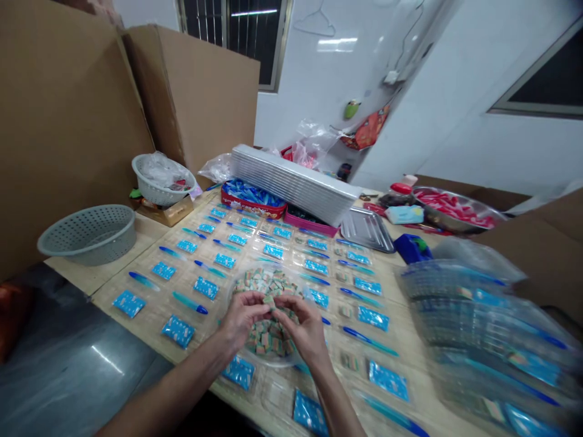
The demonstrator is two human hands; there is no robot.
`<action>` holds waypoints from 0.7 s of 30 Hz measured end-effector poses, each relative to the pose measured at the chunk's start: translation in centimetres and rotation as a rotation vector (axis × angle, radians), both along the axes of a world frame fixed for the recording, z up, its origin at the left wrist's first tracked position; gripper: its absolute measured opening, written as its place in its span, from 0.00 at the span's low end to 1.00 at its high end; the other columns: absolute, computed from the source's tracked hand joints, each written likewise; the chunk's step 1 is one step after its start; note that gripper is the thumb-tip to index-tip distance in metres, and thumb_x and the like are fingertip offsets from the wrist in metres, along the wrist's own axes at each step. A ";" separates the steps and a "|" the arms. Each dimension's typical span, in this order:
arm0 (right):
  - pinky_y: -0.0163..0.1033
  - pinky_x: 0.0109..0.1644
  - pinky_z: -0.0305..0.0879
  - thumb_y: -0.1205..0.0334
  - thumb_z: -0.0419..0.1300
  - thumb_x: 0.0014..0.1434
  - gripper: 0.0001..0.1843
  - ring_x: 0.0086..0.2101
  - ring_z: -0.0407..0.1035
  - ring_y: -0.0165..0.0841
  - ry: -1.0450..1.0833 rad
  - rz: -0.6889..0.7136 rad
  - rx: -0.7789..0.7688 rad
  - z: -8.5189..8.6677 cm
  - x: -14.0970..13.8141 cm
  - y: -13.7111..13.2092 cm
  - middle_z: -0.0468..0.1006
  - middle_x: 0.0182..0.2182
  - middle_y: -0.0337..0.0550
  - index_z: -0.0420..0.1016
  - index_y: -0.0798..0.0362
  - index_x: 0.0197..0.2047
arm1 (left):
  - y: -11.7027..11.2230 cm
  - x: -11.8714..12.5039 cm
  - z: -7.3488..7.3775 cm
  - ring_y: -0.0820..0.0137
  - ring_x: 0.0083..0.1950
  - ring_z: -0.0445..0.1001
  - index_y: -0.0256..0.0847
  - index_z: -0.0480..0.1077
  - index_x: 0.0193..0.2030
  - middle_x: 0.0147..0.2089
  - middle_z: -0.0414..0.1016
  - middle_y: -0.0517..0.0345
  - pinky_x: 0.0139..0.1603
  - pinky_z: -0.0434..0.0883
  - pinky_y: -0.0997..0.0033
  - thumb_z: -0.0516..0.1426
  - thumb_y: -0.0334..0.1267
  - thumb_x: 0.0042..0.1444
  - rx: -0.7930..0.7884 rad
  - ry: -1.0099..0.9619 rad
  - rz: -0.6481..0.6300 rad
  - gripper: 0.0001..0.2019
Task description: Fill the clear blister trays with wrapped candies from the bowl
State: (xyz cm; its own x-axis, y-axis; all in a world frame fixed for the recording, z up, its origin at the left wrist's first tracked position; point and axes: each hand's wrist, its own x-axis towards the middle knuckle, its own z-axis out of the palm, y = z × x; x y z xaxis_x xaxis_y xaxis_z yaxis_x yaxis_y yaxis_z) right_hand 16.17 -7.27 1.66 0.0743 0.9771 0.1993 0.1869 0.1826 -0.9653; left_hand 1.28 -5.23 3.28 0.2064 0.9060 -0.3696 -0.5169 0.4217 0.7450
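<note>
My left hand (246, 312) and my right hand (303, 321) meet above a clear round bowl (232, 285) full of small striped blocks (273, 343). Pinched between the fingertips of both is one small greenish block (268, 301). The bowl stands on rows of clear plastic trays (277, 388) laid over the table. In many trays lies a blue printed packet (177, 331) with a blue-and-teal pen (190, 303). Several trays on the right side also hold striped blocks (350, 362). My forearms and the bowl hide some trays.
Filled clear trays (483, 340) are stacked at the right, blurred. At the back, a long stack of clear trays (291, 182) rests over a red basket of blue pieces (252, 193). A grey basket (88, 233) sits at the left edge, and a metal tray (367, 229) lies behind.
</note>
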 end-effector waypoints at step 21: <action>0.33 0.29 0.64 0.54 0.64 0.46 0.12 0.24 0.69 0.30 0.041 -0.127 -0.154 0.7 3.8 8.5 0.77 0.23 0.41 0.76 0.55 0.28 | 1.8 0.7 0.3 0.66 0.36 0.74 0.36 0.74 0.40 0.37 0.75 0.53 0.33 0.71 0.70 0.69 0.35 0.30 0.067 0.192 0.123 0.24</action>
